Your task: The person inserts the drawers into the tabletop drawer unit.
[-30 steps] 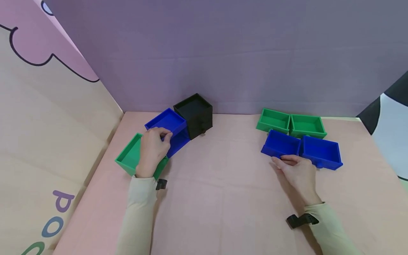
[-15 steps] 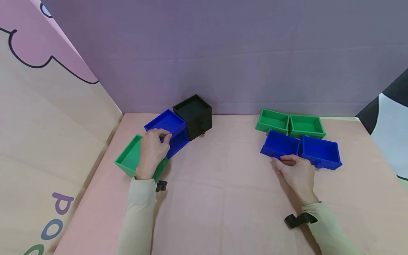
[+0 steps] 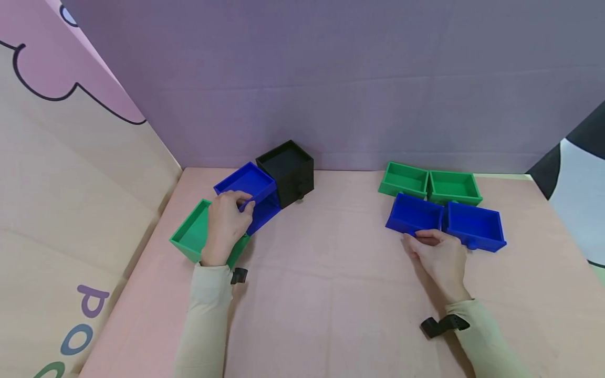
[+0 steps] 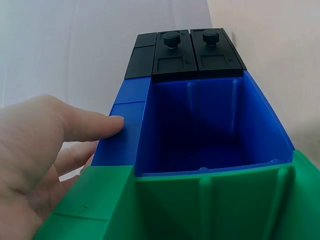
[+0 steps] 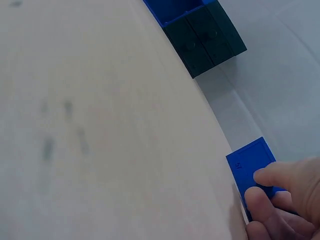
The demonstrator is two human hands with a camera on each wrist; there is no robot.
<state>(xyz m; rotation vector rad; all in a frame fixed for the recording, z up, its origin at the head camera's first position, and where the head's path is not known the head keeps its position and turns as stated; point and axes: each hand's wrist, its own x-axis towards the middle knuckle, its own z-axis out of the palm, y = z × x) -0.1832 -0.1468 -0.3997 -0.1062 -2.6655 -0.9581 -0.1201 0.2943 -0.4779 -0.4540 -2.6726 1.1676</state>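
At the left, my left hand (image 3: pixel 224 223) grips the wall of the blue drawer cabinet (image 3: pixel 248 178). In the left wrist view the thumb lies on this wall and the other fingers are behind it. The cabinet's opening shows no drawers. A black cabinet (image 3: pixel 288 168) with knobbed drawers adjoins it behind, a green cabinet (image 3: pixel 194 231) in front; the left arm partly covers the green one. On the right, my right hand (image 3: pixel 439 260) pinches the front knob of a blue drawer (image 3: pixel 416 212), with thumb and fingers around it in the right wrist view.
A second blue drawer (image 3: pixel 475 226) sits right beside the pinched one. Two green drawers (image 3: pixel 405 178) (image 3: pixel 455 186) stand just behind them, near the grey-purple back wall (image 3: pixel 350 105). A patterned side wall (image 3: pixel 85 184) borders the pink tabletop (image 3: pixel 326 294) on the left.
The view has shifted very slightly. Both hands keep their holds, and the cabinets and drawers show no clear movement.
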